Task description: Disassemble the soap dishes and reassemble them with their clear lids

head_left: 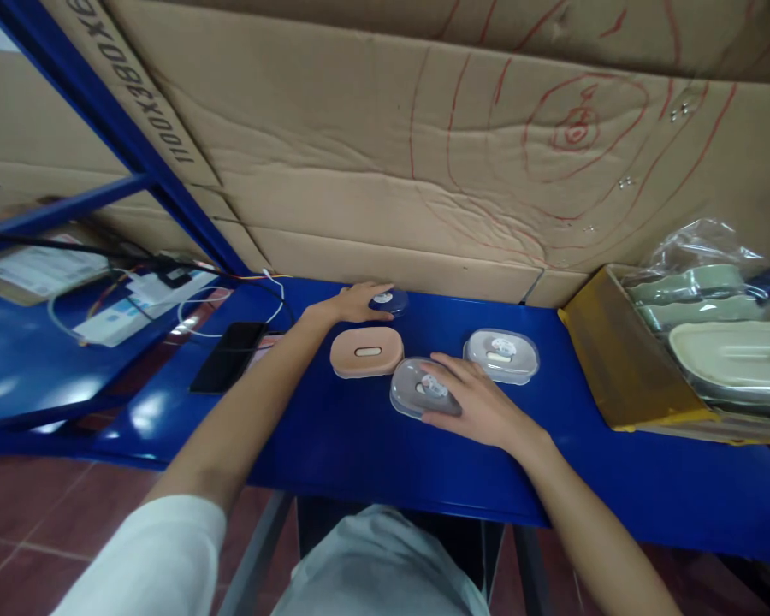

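Observation:
On the blue table, my left hand rests at the back with its fingers around a round dark-blue, clear-topped item bearing a white label. In front of it lies a pink oval case with a pale slot in its top. My right hand grips the right side of a clear-covered grey oval case, its fingers over the label. A second clear-covered oval case with a round label sits just behind and to the right of my right hand, untouched.
An open cardboard box with green trays and plastic film stands at the right. A black phone, white cables and a power strip lie left. Cardboard walls the back; a blue frame post rises at left.

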Demonstrator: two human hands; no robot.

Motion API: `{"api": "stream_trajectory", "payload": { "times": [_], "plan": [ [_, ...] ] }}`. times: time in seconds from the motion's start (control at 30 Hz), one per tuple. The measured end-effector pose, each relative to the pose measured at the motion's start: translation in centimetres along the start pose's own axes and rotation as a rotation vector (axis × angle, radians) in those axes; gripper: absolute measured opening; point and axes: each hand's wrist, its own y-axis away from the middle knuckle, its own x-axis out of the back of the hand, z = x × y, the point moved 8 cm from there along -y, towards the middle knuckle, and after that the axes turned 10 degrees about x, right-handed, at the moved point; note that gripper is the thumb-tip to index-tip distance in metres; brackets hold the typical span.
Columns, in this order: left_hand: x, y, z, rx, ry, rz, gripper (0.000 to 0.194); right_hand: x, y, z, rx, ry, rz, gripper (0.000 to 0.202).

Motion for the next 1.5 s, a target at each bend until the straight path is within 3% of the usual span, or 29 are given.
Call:
{"api": "stream_trajectory", "payload": {
  "times": [0.13,0.3,0.47,0.73,1.0,1.17,1.33,1.5],
  "plan": [
    [0.5,5.1,0.2,0.010,0.003,0.052,0.066,-0.1,0.2,-0.3,0.000,0.003,0.005,0.075],
    [-1.1,13.3,1.8,-0.105,0.001,-0.036,0.054,-0.2,0.4,0.0,-0.018,-0.011,0.026,0.078],
    [-1.9,16.3,1.8,-0.108,0.020,-0.064,0.046,-0.3,0.3,0.6,-0.031,-0.021,0.020,0.077],
    [-0.4,17.0,2.2,-0.130,0.056,-0.140,0.045,0.0,0.3,1.6,-0.035,-0.016,0.087,0.076],
    [-0.1,16.8,1.8,-0.139,0.066,-0.162,0.046,0.2,0.5,1.4,-0.043,-0.028,0.069,0.082],
    [0.8,14.0,1.8,-0.098,0.032,-0.080,0.055,-0.1,0.7,1.3,-0.050,-0.023,0.012,0.094],
    [0.4,10.2,2.0,-0.021,-0.026,-0.068,0.059,0.2,0.9,1.0,-0.034,-0.044,0.072,0.086],
    [-0.4,9.0,2.2,-0.044,-0.020,-0.099,0.058,1.6,1.2,1.4,-0.041,-0.072,0.153,0.076]
  ]
}}
